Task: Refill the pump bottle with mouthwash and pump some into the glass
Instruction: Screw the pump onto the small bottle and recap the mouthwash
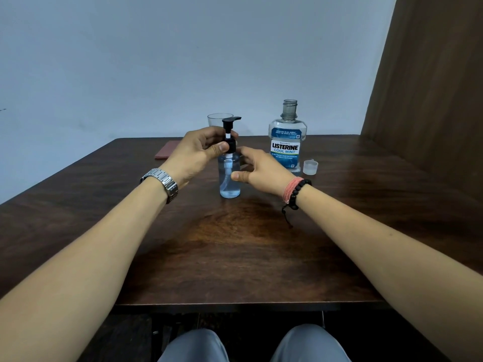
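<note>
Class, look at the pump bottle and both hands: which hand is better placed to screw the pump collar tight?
Probably the left hand: it already pinches the black collar of the pump bottle. The right hand is open beside the body.

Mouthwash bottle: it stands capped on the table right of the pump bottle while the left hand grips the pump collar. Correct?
Not quite. The mouthwash bottle is uncapped: its neck is open and its clear cap sits on the table beside it, as the head view shows. The left hand does grip the pump bottle collar.
</note>
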